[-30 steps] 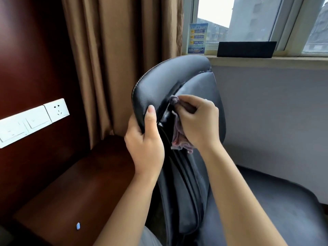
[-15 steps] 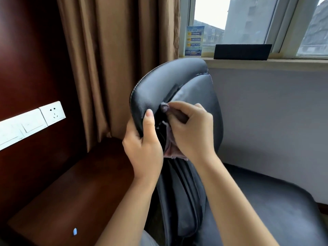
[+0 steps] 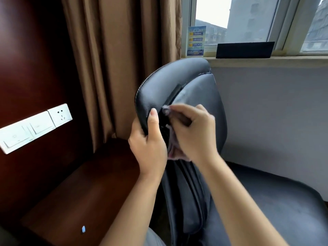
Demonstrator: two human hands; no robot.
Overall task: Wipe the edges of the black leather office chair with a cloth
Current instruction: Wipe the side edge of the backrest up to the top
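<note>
Head view: black leather office chair [image 3: 177,80] sits centre frame, backrest top rising toward 12 o'clock, seat pad spreading out to 4 o'clock. Left hand [image 3: 149,148] grips the backrest's padded side edge, thumb laid up the front face, fingers wrapped behind it. Right hand [image 3: 191,132] is just at 3 o'clock of the left, fingers curled round a pinkish cloth [image 3: 171,148], pressing it into the seam between the side bolster and the back panel; cloth tail hangs out below the palm. Right hand is motion-blurred, so exact fingertip contact isn't readable. Both forearms enter from 6 o'clock. Outward: brown curtain [image 3: 120,64] at 11 o'clock behind the chair, dark wood desk surface [image 3: 79,192] at 8 o'clock with a small blue object [image 3: 83,229] on it, white socket and switch panel [image 3: 35,127] at 9 o'clock on the wood wall. Window sill [image 3: 284,60] at 1 o'clock carries a black rectangular block [image 3: 245,50] and a blue printed card [image 3: 196,41].
</note>
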